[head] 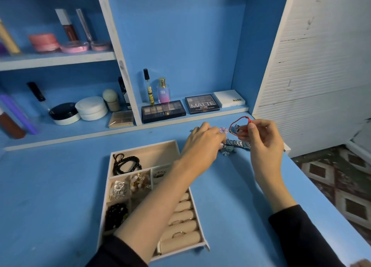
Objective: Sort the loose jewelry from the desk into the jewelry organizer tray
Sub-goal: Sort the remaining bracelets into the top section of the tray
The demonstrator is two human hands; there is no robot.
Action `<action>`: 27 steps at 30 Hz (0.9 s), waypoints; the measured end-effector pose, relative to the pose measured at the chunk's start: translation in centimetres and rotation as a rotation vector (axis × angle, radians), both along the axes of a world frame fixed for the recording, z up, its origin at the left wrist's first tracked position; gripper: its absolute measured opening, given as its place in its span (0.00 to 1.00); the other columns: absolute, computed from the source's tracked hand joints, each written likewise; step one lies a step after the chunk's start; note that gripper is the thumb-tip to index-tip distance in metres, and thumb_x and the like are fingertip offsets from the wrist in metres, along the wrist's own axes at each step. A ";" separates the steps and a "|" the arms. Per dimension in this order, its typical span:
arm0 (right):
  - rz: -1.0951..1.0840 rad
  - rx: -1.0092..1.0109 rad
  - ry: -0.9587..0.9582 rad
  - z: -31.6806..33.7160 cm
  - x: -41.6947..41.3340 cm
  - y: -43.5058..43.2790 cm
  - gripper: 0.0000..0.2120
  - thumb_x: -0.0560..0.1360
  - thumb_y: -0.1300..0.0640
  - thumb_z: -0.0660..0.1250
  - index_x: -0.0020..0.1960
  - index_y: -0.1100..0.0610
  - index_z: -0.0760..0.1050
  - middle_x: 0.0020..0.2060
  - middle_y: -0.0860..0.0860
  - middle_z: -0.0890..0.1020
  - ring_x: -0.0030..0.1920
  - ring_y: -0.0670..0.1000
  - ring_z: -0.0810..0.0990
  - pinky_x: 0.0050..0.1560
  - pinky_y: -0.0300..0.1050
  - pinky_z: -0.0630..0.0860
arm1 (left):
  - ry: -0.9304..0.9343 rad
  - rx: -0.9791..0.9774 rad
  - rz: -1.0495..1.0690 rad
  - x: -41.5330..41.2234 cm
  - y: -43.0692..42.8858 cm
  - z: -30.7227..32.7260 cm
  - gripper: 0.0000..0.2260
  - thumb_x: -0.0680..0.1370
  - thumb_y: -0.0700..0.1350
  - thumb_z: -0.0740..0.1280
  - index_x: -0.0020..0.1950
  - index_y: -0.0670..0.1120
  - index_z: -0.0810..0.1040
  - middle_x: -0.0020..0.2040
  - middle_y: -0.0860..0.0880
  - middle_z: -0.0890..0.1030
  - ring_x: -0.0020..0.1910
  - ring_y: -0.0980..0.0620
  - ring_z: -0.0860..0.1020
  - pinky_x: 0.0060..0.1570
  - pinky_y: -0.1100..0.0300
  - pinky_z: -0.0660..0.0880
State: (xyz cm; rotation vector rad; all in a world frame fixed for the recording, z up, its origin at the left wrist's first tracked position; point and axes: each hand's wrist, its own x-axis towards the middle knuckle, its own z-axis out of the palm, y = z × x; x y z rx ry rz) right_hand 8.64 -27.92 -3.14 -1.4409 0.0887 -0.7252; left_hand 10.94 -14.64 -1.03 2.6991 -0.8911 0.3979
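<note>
Nearest the person, the jewelry organizer tray [158, 156] lies on the blue desk [60, 186], under the left forearm and well back from the fingertips of both hands. It is already part filled. A few rings sit on the ring rolls [184, 222], and black beads [116, 214], silver pieces [118, 188] and an amber beaded piece [140, 182] each fill a small compartment. Black cord bracelets [125, 163] lie in the long far section, most of which is bare.

Past the tray's far corner, the left hand [202, 142] reaches over the leftover pile with its fingers curled downward. A pale lilac piece [222, 130] shows right at its fingertips, but whether they have closed on it cannot be told.

The right hand [263, 140] is raised just beside it, thumb and forefinger pinching a red cord bracelet [240, 124]. The loop hangs out toward the left fingers, clear of the desk, while the other fingers are loosely bent.

Below and between the two sets of fingertips, a metal watch band [236, 142] and a silver flower-shaped piece [227, 151] lie on the desk.

The sorting looks well past halfway. The red bracelet is yet to be placed, and the small pile is yet to be cleared.

Beyond the fingers, eyeshadow palettes [163, 111] rest on the shelf.
</note>
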 end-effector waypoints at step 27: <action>0.234 -0.037 0.069 0.3 -1.2 1.9 0.05 0.79 0.63 0.60 0.45 0.58 0.71 0.41 0.60 0.80 0.40 0.56 0.80 0.41 0.44 0.80 | 0.102 -0.330 0.031 -0.9 4.9 7.2 0.08 0.79 0.43 0.62 0.53 0.45 0.80 0.43 0.51 0.76 0.35 0.60 0.71 0.36 0.70 0.65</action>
